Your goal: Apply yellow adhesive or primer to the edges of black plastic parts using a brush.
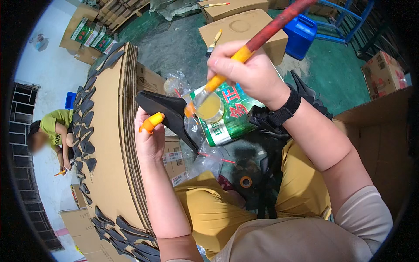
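Note:
My left hand (150, 142) grips a black piece shaped like a high-heeled shoe sole (162, 106), its thumb wrapped in yellow-orange tape. My right hand (251, 72) is closed round a brush (279, 26) with a red and yellow handle. The brush tip, blurred by motion, points down between the sole and a round tub (209, 110) of yellowish liquid; whether it touches either I cannot tell. That tub stands on a green and white box (238, 124) in front of me.
At left rises a stack of cardboard sheets (113, 139) bearing several black soles (85, 131). Beyond it a person in a green top (56, 126) crouches. A cardboard box (266, 39) with another brush (214, 40), a blue jerrycan (301, 37) and a tape roll (246, 181) are around.

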Tool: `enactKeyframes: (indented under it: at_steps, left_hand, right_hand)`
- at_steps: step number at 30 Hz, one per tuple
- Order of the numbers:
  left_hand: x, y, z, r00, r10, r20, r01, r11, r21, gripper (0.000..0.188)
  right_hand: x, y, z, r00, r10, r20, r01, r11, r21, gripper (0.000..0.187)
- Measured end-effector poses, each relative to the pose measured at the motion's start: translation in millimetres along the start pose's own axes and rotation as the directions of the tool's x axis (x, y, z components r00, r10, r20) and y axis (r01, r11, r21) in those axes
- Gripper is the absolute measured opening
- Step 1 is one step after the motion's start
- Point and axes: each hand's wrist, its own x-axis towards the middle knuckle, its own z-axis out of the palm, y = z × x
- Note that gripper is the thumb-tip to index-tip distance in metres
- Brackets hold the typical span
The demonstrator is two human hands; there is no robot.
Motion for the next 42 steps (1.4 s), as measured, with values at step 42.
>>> enactKeyframes:
  at_steps: [42]
  left_hand:
    - [26, -21, -26, 0.940, -0.200, -0.277, -0.025, 0.770, -0.638, 0.030]
  right_hand:
    - [6, 70, 3, 0.965, 0.200, -0.168, -0.232, 0.952, -0.200, 0.017]
